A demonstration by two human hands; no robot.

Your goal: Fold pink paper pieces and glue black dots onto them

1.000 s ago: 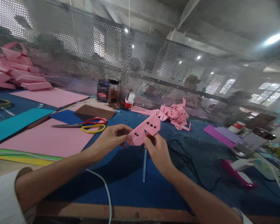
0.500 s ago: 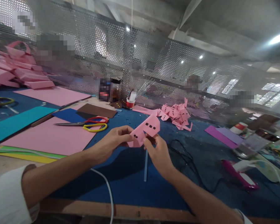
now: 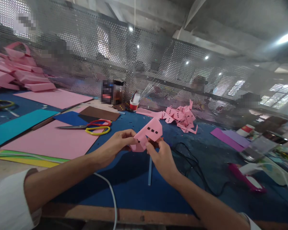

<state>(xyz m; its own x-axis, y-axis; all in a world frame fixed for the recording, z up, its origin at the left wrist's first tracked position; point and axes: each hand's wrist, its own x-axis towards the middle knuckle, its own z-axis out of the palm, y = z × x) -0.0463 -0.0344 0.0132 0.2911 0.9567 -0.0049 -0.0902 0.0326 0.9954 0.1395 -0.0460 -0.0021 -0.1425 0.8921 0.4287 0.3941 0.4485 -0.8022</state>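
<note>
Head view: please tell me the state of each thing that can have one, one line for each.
Pink paper piece, folded, held up
Left hand, pinching its left end
Right hand, pinching its right part
Scissors, lying across the pink sheet, blades apparently closed
Pink sheet, flat
Red-and-white cup, upright, holding several things
Jar, lid on
Magenta tool, lying down; on or off, cannot tell

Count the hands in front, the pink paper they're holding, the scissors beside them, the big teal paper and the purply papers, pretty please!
Hands: 2 (left hand, right hand)
Held pink paper: 1
Scissors: 1
Teal paper: 1
Purply papers: 2 (purple sheet, lavender sheet)
Total: 7
</note>
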